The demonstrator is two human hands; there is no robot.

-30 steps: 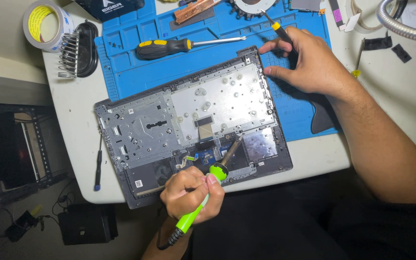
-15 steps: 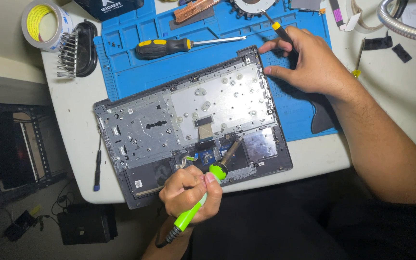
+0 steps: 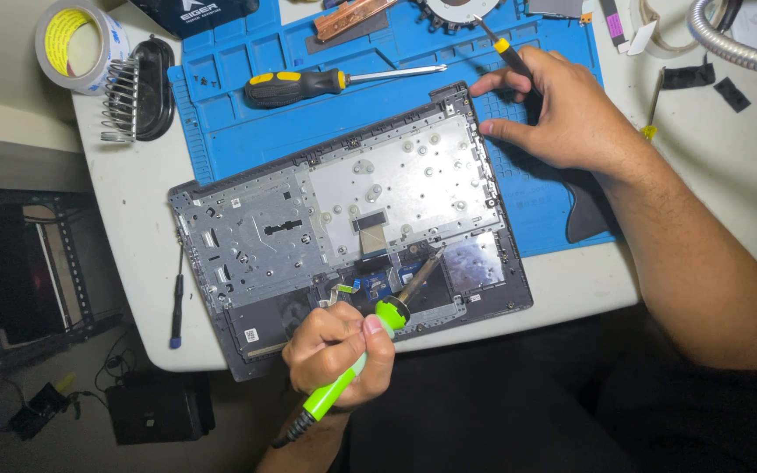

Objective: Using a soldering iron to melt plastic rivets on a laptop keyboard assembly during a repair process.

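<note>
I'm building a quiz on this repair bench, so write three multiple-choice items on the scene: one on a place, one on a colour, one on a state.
1. Where does the yellow-and-black screwdriver lie?
A. on the blue mat, beyond the laptop base
B. on the floor
C. inside the roll of tape

2. What colour is the handle of the soldering iron?
A. red
B. bright green
C. white

3. How does the left hand stand?
A. flat and empty on the table
B. closed around the soldering iron
C. pinching a screw

Answers: 1 A, it rests on the mat just past the far edge of the laptop base. 2 B, the handle shows bright green above and below the fist. 3 B, the fingers wrap the handle while the tip points at the base; the right hand steadies the base's far corner and holds a small tool.
</note>
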